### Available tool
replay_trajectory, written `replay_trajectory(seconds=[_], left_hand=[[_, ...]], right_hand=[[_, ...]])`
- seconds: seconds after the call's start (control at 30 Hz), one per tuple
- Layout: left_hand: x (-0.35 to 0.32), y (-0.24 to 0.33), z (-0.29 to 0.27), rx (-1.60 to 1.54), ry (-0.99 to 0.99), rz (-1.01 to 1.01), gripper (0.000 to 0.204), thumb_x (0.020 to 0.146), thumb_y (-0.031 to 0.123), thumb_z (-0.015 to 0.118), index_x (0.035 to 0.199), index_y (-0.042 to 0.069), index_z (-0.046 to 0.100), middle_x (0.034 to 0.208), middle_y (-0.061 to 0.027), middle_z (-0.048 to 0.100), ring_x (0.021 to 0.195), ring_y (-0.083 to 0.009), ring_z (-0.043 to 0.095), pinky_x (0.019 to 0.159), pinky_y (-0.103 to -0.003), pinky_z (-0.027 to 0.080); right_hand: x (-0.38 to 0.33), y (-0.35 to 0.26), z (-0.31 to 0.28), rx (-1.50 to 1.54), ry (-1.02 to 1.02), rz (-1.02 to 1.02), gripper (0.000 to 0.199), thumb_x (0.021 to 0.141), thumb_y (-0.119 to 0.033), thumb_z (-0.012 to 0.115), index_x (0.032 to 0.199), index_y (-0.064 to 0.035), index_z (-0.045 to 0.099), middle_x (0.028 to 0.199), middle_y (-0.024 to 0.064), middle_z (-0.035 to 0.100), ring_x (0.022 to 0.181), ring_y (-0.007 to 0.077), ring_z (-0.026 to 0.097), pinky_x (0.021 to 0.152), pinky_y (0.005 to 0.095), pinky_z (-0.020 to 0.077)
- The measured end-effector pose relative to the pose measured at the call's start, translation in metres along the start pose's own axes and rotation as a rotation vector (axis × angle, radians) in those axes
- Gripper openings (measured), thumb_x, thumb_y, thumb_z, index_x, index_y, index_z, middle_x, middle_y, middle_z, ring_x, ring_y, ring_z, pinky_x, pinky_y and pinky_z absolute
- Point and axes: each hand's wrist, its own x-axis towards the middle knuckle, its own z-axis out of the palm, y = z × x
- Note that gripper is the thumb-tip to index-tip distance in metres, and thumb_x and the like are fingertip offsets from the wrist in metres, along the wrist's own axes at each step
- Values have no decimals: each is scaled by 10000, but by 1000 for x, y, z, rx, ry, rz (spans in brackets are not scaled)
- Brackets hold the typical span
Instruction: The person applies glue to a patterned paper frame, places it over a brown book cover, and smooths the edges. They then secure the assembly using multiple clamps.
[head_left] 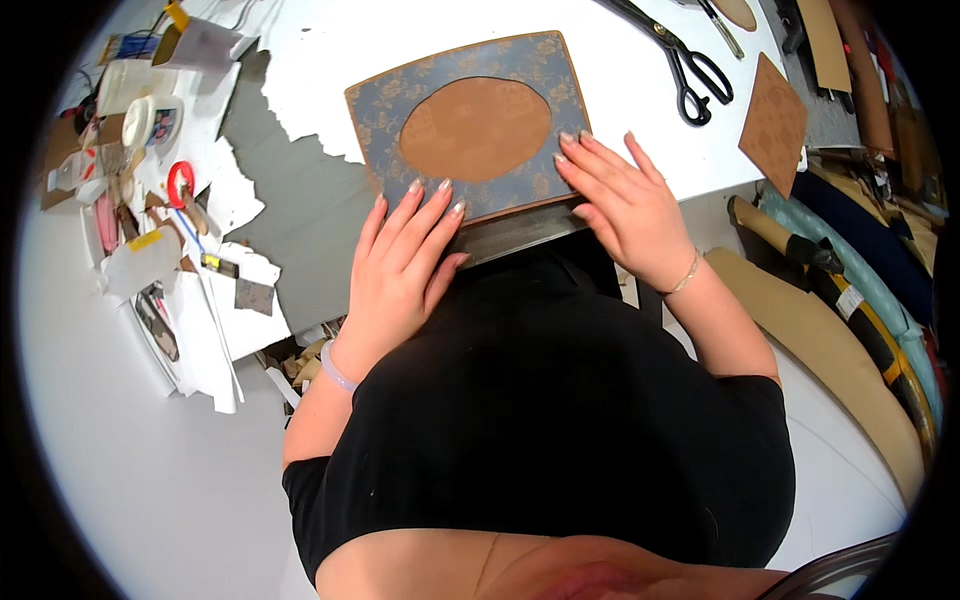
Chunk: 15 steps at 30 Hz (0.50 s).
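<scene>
At the left of the frame, a heap of paper scraps is lying on the table, with a roll of red tape sitting among them. Just right of that, in the middle of the frame, the left hand is lying flat with its fingers spread and straight, the fingertips pressing on the lower left edge of the blue patterned board. It is gripping nothing. The board, with a brown oval in its centre, is lying flat at the upper middle of the frame, just above both hands and reaching to the table's near edge. The right hand is likewise resting open and flat, its fingertips touching the board's lower right corner. Farther right, black scissors are lying at the upper right, well apart from the hands, and a brown square piece is sitting beside them near the table's right edge.
</scene>
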Motion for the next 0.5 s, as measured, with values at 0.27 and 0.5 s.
replay_trajectory(seconds=[0.27,0.5], left_hand=[[89,-21,0,139,298,2,489,1007,152,601,1467,-8,548,1588,-172,494,1472,-346,465,1233,-519,323],[98,-32,22,280,223,0,556,1015,252,547,1503,-13,513,1620,-171,455,1504,-331,431,1241,-521,313]], right_hand=[[105,-15,28,0,379,-5,510,1048,-239,565,1518,-44,517,1588,175,496,1474,335,465,1244,506,317],[114,-7,49,-166,310,63,547,1074,-337,491,1546,-61,493,1607,157,479,1504,298,433,1260,475,290]])
